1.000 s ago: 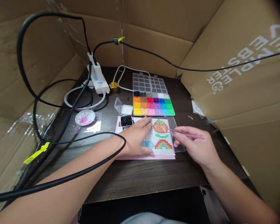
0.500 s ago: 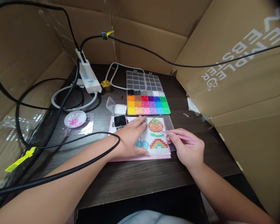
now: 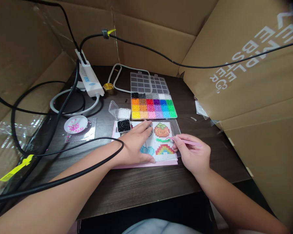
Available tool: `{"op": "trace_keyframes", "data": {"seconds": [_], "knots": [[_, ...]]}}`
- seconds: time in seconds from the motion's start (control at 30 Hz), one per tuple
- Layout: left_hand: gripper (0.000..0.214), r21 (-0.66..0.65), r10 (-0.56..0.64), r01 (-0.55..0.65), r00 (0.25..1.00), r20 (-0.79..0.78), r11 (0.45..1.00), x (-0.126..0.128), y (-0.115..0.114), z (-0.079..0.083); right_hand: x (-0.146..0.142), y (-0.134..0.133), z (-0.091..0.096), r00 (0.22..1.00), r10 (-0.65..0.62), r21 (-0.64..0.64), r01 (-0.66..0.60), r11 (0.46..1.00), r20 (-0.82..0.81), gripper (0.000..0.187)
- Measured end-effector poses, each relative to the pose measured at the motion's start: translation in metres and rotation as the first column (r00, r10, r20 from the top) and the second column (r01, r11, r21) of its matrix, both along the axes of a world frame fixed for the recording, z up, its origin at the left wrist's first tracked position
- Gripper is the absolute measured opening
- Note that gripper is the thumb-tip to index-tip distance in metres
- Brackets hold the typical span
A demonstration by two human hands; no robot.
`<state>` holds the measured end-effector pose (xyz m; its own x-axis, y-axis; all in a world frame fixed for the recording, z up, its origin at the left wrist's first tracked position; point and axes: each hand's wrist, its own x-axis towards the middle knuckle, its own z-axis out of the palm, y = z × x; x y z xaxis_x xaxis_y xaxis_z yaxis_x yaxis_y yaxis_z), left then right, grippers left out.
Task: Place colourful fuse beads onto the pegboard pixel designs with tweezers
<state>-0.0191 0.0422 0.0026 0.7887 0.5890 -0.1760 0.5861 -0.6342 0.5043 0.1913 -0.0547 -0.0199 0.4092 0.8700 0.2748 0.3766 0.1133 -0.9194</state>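
Observation:
My left hand (image 3: pixel 136 141) lies flat with fingers spread on a bead pattern sheet (image 3: pixel 164 158), which shows an orange fruit, a rainbow and a blue figure. A clear pegboard (image 3: pixel 176 130) lies along the sheet's right side. Pinched in my right hand (image 3: pixel 194 152) are pink tweezers (image 3: pixel 187 141), their tip over a row of green beads (image 3: pixel 162 140) between fruit and rainbow. Whether the tip grips a bead is too small to tell. A small box of black beads (image 3: pixel 124 125) stands at the sheet's upper left, beside my left fingers.
Behind the sheet stands an open bead case (image 3: pixel 153 105) with many colours. A lidded box of white beads (image 3: pixel 124 113), a dish of pink beads (image 3: pixel 75 124), a gold cup (image 3: pixel 108 88) and a power strip (image 3: pixel 91 79) stand left. A black cable (image 3: pixel 88 170) crosses over my left forearm.
The tweezers' tip has shifted slightly left and down across the green row, with my right hand following. My left hand stays on the sheet. The whole view has shifted a little.

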Motion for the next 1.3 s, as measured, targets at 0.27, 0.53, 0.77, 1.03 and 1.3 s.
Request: {"op": "trace_keyframes", "data": {"seconds": [0.27,0.53,0.77,1.03,1.3], "knots": [[0.110,0.004,-0.001,0.001,1.000,-0.003,1.000,0.000,-0.001,0.000,-0.001,0.000,-0.002,1.000,-0.001,0.001,0.001,1.000,0.001,0.013],[0.113,0.007,-0.008,0.009,0.998,-0.055,1.000,0.002,0.000,0.004,0.001,0.001,-0.004,1.000,0.012,0.004,-0.012,1.000,0.028,0.011],[0.113,0.002,-0.002,0.002,1.000,-0.028,1.000,0.002,0.000,0.002,0.001,0.001,-0.005,1.000,0.002,-0.018,-0.002,1.000,0.014,0.013],[0.113,-0.011,-0.002,0.002,0.999,-0.046,1.000,0.002,-0.001,0.003,-0.001,0.001,0.001,0.993,-0.044,-0.048,0.039,0.998,-0.108,0.018],[0.110,-0.024,0.011,-0.010,1.000,0.020,1.000,0.000,-0.002,0.002,0.005,0.006,0.010,0.989,-0.057,0.003,0.058,0.998,-0.140,0.014]]}}
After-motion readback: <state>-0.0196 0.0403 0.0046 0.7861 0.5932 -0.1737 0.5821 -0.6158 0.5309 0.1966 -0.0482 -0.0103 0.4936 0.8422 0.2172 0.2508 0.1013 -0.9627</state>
